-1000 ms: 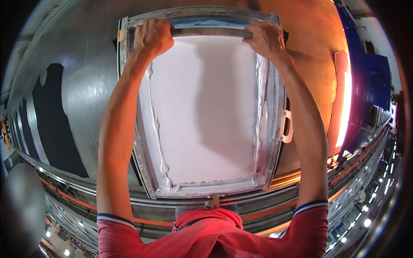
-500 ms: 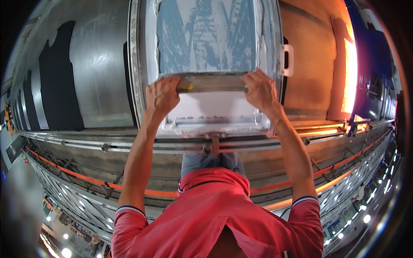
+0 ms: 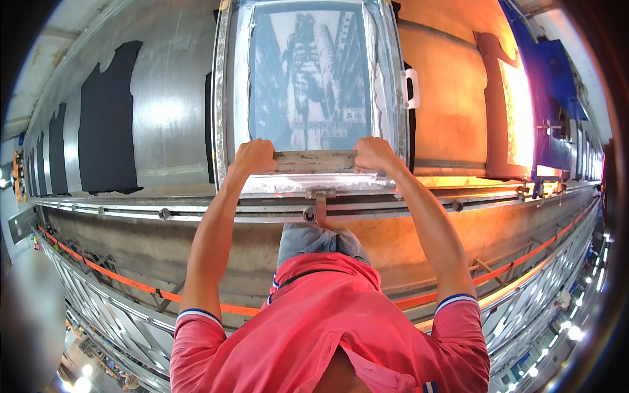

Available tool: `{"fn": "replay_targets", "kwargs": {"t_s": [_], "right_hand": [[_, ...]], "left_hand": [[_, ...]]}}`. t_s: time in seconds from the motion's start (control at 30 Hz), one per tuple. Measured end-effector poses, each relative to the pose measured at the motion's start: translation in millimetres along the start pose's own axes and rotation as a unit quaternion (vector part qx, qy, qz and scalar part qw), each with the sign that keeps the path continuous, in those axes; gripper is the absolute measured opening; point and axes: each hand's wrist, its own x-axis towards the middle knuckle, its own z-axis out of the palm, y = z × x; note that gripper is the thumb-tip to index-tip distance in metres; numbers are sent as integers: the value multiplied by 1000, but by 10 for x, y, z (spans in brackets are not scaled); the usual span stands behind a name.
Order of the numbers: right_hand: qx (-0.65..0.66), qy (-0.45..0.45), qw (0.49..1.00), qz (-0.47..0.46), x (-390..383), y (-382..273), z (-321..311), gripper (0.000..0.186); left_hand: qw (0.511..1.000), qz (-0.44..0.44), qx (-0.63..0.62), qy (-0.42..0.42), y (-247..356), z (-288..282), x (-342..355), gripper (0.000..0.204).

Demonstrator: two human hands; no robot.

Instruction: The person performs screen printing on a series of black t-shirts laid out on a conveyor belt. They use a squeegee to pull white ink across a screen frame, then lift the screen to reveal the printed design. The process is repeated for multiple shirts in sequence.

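Note:
My left hand (image 3: 257, 156) and my right hand (image 3: 372, 154) are closed around the two ends of a long metal squeegee (image 3: 314, 161), which lies across the near part of a framed printing screen (image 3: 221, 85). Beyond the squeegee the blue mesh (image 3: 308, 78) shows a pale figure design. White paste (image 3: 301, 185) forms a band on my side of the blade and streaks along both sides of the mesh. A white handle (image 3: 411, 88) juts from the frame's right side.
Black cut cloth pieces (image 3: 105, 131) lie on the metal bed (image 3: 164, 111) to the left. At right, a dark cloth (image 3: 495, 118) lies beside a glowing strip and a blue machine (image 3: 550, 72). A rail (image 3: 249, 209) runs along the bed's near edge, with my legs (image 3: 314, 242) just in front.
Both hands have drawn the squeegee from the screen's far end down toward my body. The mesh that was covered in white now shows blue with the pale design.

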Motion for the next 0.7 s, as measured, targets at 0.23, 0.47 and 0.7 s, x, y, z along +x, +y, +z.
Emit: {"fn": "replay_targets", "kwargs": {"t_s": [0.23, 0.47, 0.7], "right_hand": [[38, -141, 989, -27, 100, -261, -112, 38], [-93, 267, 956, -73, 211, -251, -1390, 31], [-153, 491, 853, -88, 606, -402, -2119, 34]], "left_hand": [[966, 26, -85, -244, -494, -43, 294, 35], [983, 18, 82, 161, -49, -1669, 452, 36], [915, 3, 148, 374, -129, -2403, 791, 33]]}}
